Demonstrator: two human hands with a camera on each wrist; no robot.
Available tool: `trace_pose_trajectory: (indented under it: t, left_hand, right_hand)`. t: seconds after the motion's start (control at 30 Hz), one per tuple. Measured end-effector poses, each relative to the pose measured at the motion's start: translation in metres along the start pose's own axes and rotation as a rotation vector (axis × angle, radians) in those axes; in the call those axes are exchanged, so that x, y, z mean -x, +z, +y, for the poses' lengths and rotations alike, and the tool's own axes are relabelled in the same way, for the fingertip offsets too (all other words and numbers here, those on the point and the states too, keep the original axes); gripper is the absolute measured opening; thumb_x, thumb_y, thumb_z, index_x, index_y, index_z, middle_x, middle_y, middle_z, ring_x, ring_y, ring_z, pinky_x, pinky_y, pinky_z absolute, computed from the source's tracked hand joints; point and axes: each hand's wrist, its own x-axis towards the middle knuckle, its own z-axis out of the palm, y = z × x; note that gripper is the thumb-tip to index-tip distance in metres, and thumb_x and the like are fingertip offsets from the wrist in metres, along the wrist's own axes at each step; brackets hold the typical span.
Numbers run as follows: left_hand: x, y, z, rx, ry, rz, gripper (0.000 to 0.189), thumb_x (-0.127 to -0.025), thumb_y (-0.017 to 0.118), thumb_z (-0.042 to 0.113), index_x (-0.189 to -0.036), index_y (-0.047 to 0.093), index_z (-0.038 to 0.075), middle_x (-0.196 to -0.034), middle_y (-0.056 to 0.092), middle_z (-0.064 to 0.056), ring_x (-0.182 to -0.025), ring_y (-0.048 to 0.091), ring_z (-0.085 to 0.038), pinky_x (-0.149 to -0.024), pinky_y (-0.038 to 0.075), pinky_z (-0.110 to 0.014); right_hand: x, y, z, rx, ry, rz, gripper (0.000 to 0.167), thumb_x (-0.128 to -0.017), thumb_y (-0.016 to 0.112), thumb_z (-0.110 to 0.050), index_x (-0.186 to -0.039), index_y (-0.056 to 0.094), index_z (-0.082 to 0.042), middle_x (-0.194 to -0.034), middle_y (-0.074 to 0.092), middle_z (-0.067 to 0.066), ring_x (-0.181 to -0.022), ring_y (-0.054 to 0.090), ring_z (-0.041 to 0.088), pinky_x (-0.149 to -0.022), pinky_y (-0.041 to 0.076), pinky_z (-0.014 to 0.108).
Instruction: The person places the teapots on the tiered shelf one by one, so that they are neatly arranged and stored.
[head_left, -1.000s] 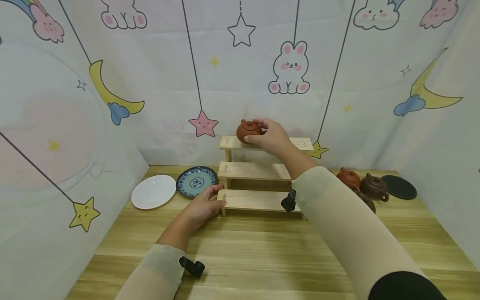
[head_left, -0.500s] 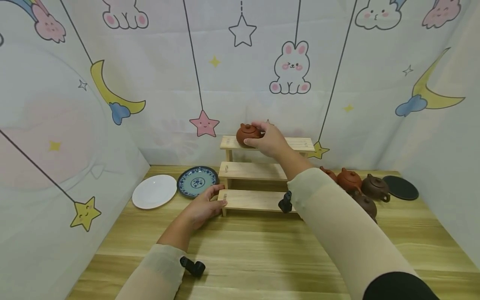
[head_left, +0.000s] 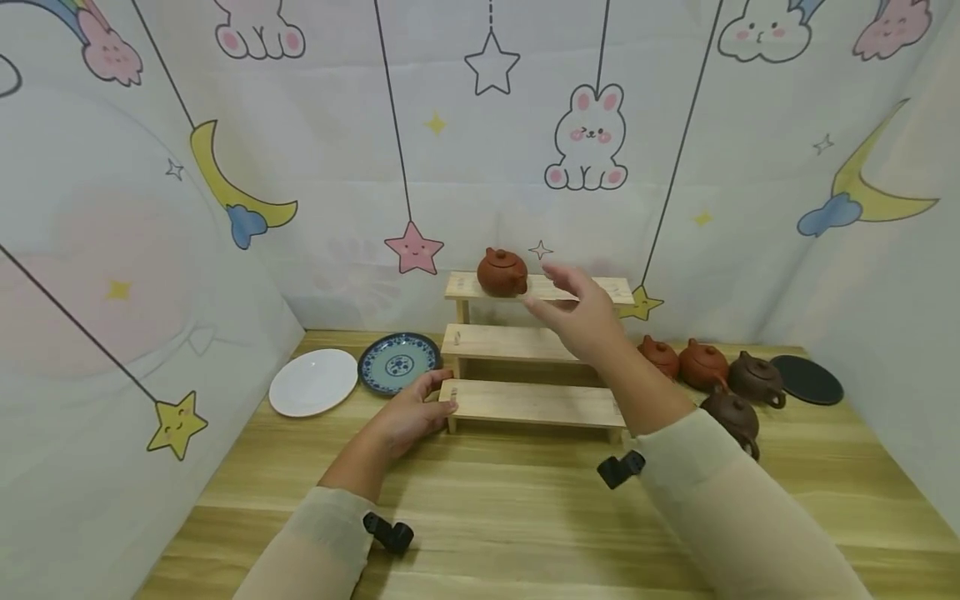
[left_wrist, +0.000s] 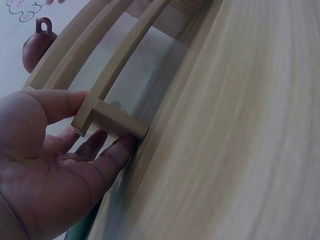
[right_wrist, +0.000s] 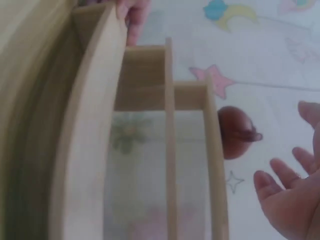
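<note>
A reddish-brown clay teapot (head_left: pixel 501 273) sits upright on the left part of the top board of a three-step wooden display stand (head_left: pixel 536 403). My right hand (head_left: pixel 581 321) is just right of the teapot, fingers spread, holding nothing. In the right wrist view a gap shows between the hand (right_wrist: pixel 292 197) and the teapot (right_wrist: pixel 235 132). My left hand (head_left: pixel 408 417) grips the left end of the lowest board. Its thumb lies on the board and its fingers curl about the end leg, as the left wrist view shows for the hand (left_wrist: pixel 55 165).
To the right of the stand are two reddish teapots, one of them a red teapot (head_left: pixel 703 364), and two dark ones, including a brown teapot (head_left: pixel 731 415). Beyond them lies a black round plate (head_left: pixel 808 380). A white plate (head_left: pixel 313 382) and a blue-patterned plate (head_left: pixel 400 364) lie left.
My right hand has let go of the teapot on the top board and drawn back to the right. The left hand stays on the stand.
</note>
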Motion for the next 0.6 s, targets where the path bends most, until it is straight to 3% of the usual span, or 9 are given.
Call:
trace_pose_trajectory:
  t: [0.2, 0.33, 0.43, 0.6]
  left_hand:
    - [-0.002, -0.001, -0.002, -0.001, 0.005, -0.002, 0.068, -0.107, 0.062, 0.01, -0.167, 0.03, 0.011, -0.175, 0.025, -0.014, -0.141, 0.055, -0.029, -0.112, 0.052, -0.037]
    - [-0.002, 0.0, -0.004, 0.004, 0.006, -0.002, 0.068, -0.107, 0.062, 0.009, -0.167, 0.029, 0.009, -0.175, 0.025, -0.016, -0.142, 0.054, -0.03, -0.113, 0.052, -0.039]
    - [-0.002, 0.001, -0.004, 0.011, 0.003, 0.006, 0.068, -0.107, 0.062, 0.008, -0.167, 0.029, 0.009, -0.174, 0.025, -0.016, -0.142, 0.054, -0.03, -0.112, 0.052, -0.038]
    - [-0.001, 0.002, -0.002, 0.013, -0.001, 0.01, 0.068, -0.107, 0.062, 0.009, -0.166, 0.029, 0.01, -0.174, 0.026, -0.014, -0.142, 0.054, -0.03, -0.111, 0.052, -0.037]
  right_hand:
    - [0.054, -0.018, 0.026, 0.042, 0.015, 0.01, 0.075, -0.098, 0.07, -0.063, -0.162, 0.045, -0.034, -0.164, 0.051, 0.001, -0.136, 0.06, 0.032, -0.103, 0.058, 0.05]
    - [0.083, -0.035, 0.05, 0.084, -0.004, 0.055, 0.068, -0.102, 0.068, -0.056, -0.162, 0.046, -0.032, -0.162, 0.054, 0.004, -0.132, 0.063, 0.03, -0.096, 0.058, 0.027]
    - [0.098, -0.051, 0.068, 0.115, -0.005, 0.082, 0.067, -0.104, 0.067, -0.05, -0.163, 0.044, -0.026, -0.16, 0.056, 0.01, -0.131, 0.063, 0.031, -0.088, 0.053, 0.013]
    - [0.115, -0.077, 0.095, 0.177, 0.06, 0.133, 0.07, -0.105, 0.065, -0.051, -0.164, 0.044, -0.021, -0.157, 0.056, 0.016, -0.126, 0.06, 0.022, -0.083, 0.05, 0.008]
